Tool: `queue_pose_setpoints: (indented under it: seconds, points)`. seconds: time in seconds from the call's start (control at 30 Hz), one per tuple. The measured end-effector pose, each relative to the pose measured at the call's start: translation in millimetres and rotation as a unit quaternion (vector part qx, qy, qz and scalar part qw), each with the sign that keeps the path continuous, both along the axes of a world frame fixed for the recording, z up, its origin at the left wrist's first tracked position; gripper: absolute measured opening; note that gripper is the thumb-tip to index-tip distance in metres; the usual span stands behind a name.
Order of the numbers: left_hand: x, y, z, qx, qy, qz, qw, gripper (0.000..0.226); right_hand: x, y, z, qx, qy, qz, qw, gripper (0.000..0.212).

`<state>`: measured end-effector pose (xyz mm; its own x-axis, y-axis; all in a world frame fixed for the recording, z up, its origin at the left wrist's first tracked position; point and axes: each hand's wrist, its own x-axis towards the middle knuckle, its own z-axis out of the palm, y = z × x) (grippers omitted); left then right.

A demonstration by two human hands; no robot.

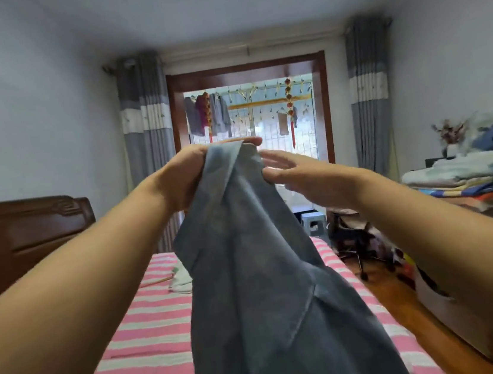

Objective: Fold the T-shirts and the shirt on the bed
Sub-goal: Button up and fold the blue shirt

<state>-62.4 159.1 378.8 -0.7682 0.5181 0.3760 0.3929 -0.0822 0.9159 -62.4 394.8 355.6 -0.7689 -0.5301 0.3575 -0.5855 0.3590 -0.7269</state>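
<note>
Above the striped bed (141, 349), your left hand (188, 175) pinches the top edge of a blue-grey garment (261, 293) that hangs unfolded; your right hand (303, 176), fingers loosely spread, touches the same edge. Folding appears barely begun; a pale item (182, 280) awaits.

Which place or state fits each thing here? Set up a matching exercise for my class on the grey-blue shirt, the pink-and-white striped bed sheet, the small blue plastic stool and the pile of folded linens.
Things:
1. grey-blue shirt
2. pink-and-white striped bed sheet
3. small blue plastic stool
4. pile of folded linens

Places or states:
A. stacked at the right edge of the view
B. spread flat beneath the arms
C. held up, pinched in the left hand
D. on the floor beyond the bed's far end

Pairs: 1-C, 2-B, 3-D, 4-A
</note>
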Motion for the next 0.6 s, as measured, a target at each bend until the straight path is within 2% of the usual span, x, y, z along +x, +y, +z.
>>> queue_pose_setpoints:
  seconds: [0.03, 0.1, 0.13, 0.23, 0.27, 0.33, 0.4, 0.47, 0.53, 0.6]
  points:
    - [3, -2, 6, 0.000, 0.013, 0.005, 1.000, 0.040, 0, -8, 4, -0.014, -0.031, 0.054, 0.998, 0.065]
    - [9, -6, 14, -0.012, 0.048, 0.058, 0.997, 0.031, -1, -23, 6, -0.058, -0.087, 0.087, 0.991, 0.047]
    - [8, -13, 14, -0.014, 0.051, 0.081, 0.995, 0.031, -4, -29, 3, -0.074, -0.070, 0.054, 0.993, 0.040]
    - [-3, -49, -10, -0.083, 0.044, 0.200, 0.975, 0.038, -20, -43, -9, -0.077, 0.110, -0.119, 0.984, 0.018]
    - [-9, -66, -28, -0.098, 0.008, 0.226, 0.969, 0.050, -25, -44, -14, -0.075, 0.145, -0.158, 0.974, 0.017]
    - [-16, -94, -87, -0.117, -0.089, 0.208, 0.967, 0.077, -30, -43, -22, -0.100, 0.150, -0.192, 0.965, 0.016]
    - [-12, -96, -160, -0.179, -0.134, 0.184, 0.957, 0.096, -25, -40, -26, -0.126, 0.122, -0.197, 0.965, 0.017]
    - [-18, -86, -225, -0.219, -0.153, 0.233, 0.935, 0.105, -14, -37, -28, -0.123, 0.085, -0.176, 0.973, 0.015]
    - [-35, -71, -266, -0.166, -0.159, 0.270, 0.935, 0.089, 0, -31, -30, -0.110, 0.060, -0.144, 0.982, 0.012]
    - [-51, -53, -279, -0.114, -0.153, 0.262, 0.946, 0.072, 14, -21, -32, -0.084, 0.036, -0.116, 0.989, 0.010]
